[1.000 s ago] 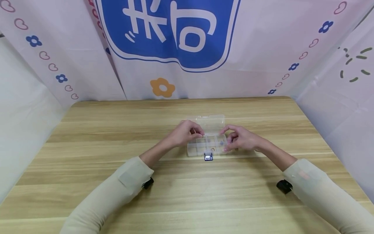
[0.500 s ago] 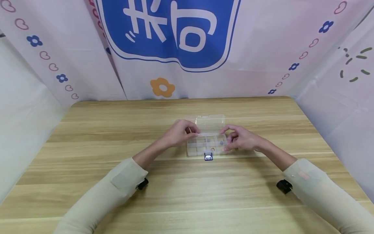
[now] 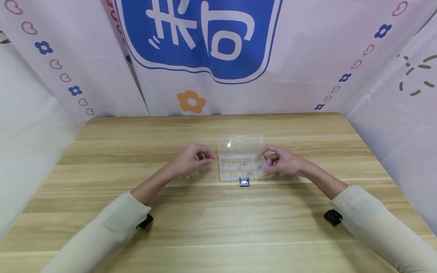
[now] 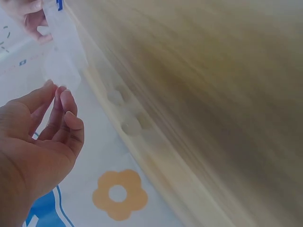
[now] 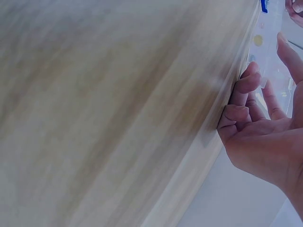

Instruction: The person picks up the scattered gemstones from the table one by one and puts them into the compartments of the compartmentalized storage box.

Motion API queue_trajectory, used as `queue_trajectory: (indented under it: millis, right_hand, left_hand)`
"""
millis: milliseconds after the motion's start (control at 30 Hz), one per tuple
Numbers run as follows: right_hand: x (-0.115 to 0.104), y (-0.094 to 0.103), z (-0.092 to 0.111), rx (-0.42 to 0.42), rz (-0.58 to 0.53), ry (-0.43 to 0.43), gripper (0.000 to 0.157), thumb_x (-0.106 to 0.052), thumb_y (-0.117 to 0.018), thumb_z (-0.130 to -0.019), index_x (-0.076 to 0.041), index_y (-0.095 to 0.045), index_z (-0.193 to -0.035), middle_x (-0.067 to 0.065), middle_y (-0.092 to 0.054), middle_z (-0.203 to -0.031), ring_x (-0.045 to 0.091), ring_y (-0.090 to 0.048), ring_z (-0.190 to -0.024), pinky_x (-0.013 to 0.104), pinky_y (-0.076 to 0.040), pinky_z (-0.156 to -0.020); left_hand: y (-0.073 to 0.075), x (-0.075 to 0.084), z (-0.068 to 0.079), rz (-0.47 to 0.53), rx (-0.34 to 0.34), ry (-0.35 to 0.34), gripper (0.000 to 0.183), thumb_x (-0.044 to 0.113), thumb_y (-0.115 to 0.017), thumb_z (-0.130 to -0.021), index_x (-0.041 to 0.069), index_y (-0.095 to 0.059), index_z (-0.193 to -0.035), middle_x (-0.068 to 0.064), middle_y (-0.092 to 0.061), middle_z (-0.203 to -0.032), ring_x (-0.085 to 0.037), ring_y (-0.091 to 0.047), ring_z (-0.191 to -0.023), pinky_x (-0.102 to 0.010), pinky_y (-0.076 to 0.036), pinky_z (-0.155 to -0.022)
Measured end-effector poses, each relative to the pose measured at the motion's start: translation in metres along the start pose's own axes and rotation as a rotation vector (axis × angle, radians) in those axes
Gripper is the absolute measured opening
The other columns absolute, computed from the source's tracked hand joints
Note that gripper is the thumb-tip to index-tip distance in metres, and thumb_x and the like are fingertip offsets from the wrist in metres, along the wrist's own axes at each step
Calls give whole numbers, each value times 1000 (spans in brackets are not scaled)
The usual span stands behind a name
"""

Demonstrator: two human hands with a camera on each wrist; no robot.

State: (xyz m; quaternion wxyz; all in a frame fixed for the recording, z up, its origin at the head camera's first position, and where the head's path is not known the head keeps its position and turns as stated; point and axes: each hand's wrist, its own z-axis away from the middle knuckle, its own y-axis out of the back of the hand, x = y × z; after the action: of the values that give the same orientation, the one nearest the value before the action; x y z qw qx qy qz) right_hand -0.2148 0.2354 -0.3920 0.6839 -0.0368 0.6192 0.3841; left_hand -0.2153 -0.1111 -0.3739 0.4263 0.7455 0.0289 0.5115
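A clear plastic compartment box [image 3: 225, 175] sits on the table with its lid [image 3: 241, 146] raised at the back and a blue latch [image 3: 244, 182] at the front. My right hand [image 3: 285, 161] grips the box's right end, forefinger at the back corner and thumb at the front. Inside the right compartments lie a small ring-like piece [image 3: 249, 173] and a bluish piece [image 3: 260, 167]. Left of the box hovers my left hand [image 3: 191, 161], fingers loosely bent; its fingertips come close together in the left wrist view with nothing seen between them.
Two small clear round pieces, a nearer one [image 4: 131, 126] and a farther one [image 4: 115, 97], lie on the wooden table [image 3: 218, 227] beneath my left hand. A printed cloth [image 3: 290, 76] hangs behind the table, and white cloth walls stand at both sides.
My left hand has drawn away from the box's left compartments toward the left, uncovering the lid's left part. The right hand has stayed on the box.
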Motion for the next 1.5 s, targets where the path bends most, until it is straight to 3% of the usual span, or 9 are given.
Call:
queue_trajectory:
  millis: [433,900,1233,1500]
  right_hand:
    - [-1,0,0,-2,-1,-6,59,2,-82,-85,3,-52,-135,6,-61,-78,14,-52,-66,24,-43,-57]
    - [-3,-1,2,0,-5,-10,58,2,-82,-85,4,-51,-135,6,-60,-78,14,-50,-66,22,-41,-57]
    - [-2,0,1,0,-11,-8,58,2,-82,-85,3,-51,-134,6,-60,-78,14,-51,-66,23,-41,-57]
    - [-2,0,2,-2,-15,-5,59,2,-82,-85,4,-51,-135,6,-60,-78,13,-50,-66,23,-41,-57]
  left_hand:
    - [12,-16,20,-47,-21,29,10,-6,-73,-92,-8,-75,-102,-12,-74,-90,-20,-66,-79,-25,-55,-70]
    - [27,-28,42,-55,-40,51,5,-7,-75,-89,-8,-75,-95,-11,-74,-86,-16,-65,-77,-24,-56,-68]
    - [29,-31,49,-123,-54,84,7,-4,-81,-85,-1,-76,-89,-6,-72,-83,-16,-63,-73,-24,-54,-66]
    - [24,-32,46,-192,-65,52,6,3,-83,-86,3,-78,-89,-2,-75,-85,-14,-67,-78,-28,-56,-72]
